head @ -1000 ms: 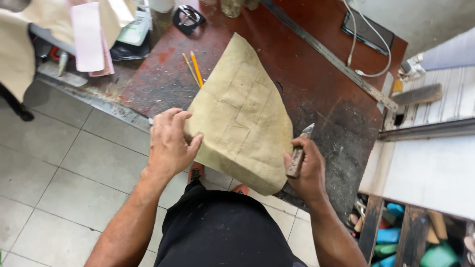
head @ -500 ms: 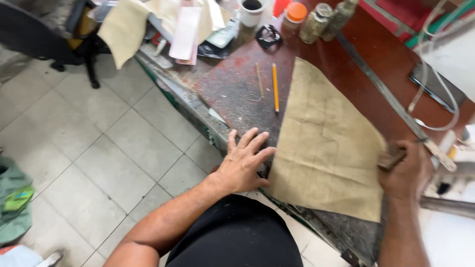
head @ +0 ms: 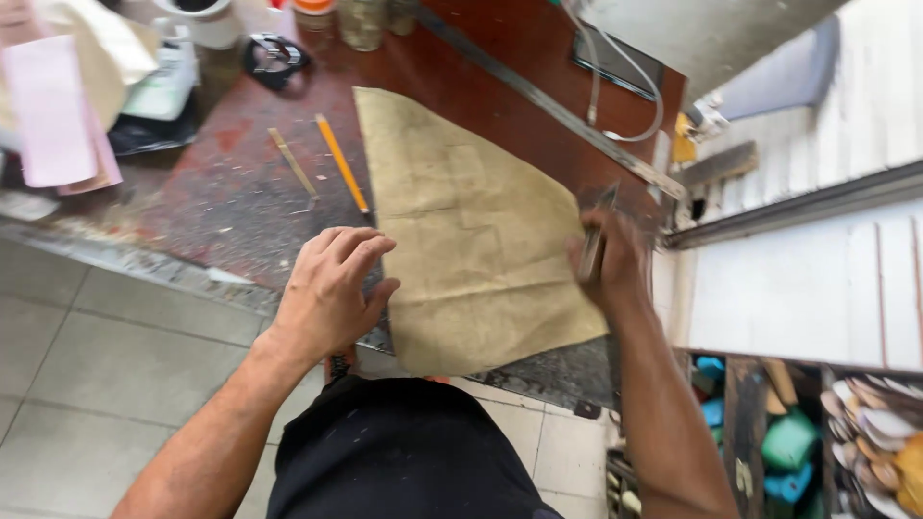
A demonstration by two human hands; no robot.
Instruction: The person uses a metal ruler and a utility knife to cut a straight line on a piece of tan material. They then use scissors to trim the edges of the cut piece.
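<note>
Left hand [head: 332, 288] fingers released, pressing tan sheet [head: 471, 240] flat; right hand [head: 608, 264] clenching cutting tool [head: 591, 245]; keeping sheet taut on surface [head: 221, 202] should help.

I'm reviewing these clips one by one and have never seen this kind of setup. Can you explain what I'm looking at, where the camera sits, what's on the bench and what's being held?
There is no machine here: a person works with two bare hands, and the one camera sits on their head, looking down over the arms. The left hand rests flat at the left edge of a tan sheet, perhaps leather or stiff paper, lying on a worn reddish workbench. The right hand grips a slim tool at the sheet's right edge; it is too blurred to name. Beside the sheet lie a yellow pencil and a thin wooden stick. A long metal ruler runs diagonally behind it.
</note>
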